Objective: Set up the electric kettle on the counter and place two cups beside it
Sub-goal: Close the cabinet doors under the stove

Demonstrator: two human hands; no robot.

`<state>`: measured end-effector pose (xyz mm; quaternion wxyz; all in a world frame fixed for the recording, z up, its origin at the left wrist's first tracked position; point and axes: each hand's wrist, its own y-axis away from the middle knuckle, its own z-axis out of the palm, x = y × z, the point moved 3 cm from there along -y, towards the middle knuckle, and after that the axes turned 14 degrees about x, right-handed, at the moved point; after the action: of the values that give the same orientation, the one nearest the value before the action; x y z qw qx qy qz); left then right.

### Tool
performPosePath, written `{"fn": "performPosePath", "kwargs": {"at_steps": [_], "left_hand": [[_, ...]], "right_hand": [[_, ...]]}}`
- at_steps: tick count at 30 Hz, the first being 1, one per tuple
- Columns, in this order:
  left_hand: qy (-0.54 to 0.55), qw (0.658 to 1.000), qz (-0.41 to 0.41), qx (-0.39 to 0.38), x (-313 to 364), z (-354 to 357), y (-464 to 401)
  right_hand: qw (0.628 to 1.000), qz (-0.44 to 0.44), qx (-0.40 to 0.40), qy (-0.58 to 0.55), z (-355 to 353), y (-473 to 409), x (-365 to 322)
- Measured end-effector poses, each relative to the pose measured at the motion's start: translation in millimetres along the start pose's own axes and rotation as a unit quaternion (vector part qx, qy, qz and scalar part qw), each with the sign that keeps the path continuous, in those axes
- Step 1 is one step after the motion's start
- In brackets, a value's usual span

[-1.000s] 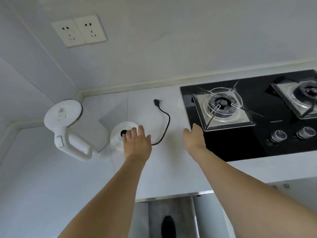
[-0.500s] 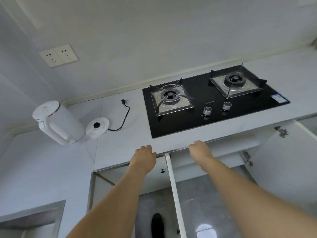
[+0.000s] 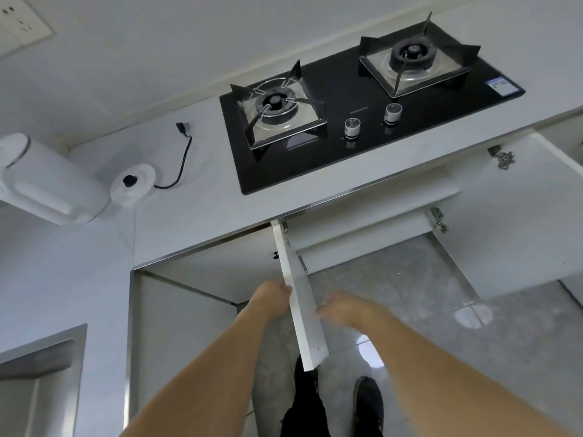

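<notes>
I see the white kettle (image 3: 47, 184) on the far left of the grey counter (image 3: 195, 216), off its base; it looks tilted in this wide view, though I cannot say whether it truly leans. The round white base (image 3: 134, 184) sits just beside it to the right, and its black cord (image 3: 183, 162) curls away to an unplugged plug (image 3: 182, 126) lying on the counter. A wall socket (image 3: 19, 23) shows at the far left corner of the view. To the right, the black gas hob (image 3: 362, 121) sits set into the counter.

Below the counter edge, a white cabinet door (image 3: 299, 307) stands open, seen edge-on. My left hand (image 3: 271, 294) touches its left face; my right hand (image 3: 340, 310) is against its right side. The fingers of both are hidden behind the door, so I cannot tell whether either one grips it. No cups are in view.
</notes>
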<state>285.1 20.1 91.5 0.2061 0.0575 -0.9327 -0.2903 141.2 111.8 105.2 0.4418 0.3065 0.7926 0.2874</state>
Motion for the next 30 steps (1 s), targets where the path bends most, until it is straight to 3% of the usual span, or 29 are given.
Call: {"fn": "performPosePath", "kwargs": {"at_steps": [4,13,22,30], "left_hand": [[0.054,0.998,-0.009,0.031,-4.1,9.5,-7.3],[0.074,0.993,-0.083,-0.036,24.8,4.4,-5.9],[0.144,0.98,-0.132,-0.045,54.4,27.7,-6.2],[0.216,0.961,-0.168,-0.045,101.1,57.6,-15.8]], "right_hand": [[0.997,0.003,-0.053,0.057,36.6,-0.2,23.9],[0.997,-0.009,-0.034,0.074,33.7,-5.9,35.9],[0.971,-0.027,-0.056,0.232,-33.2,-11.9,48.2],[0.969,0.032,0.037,0.243,-113.0,-40.0,71.9]]}}
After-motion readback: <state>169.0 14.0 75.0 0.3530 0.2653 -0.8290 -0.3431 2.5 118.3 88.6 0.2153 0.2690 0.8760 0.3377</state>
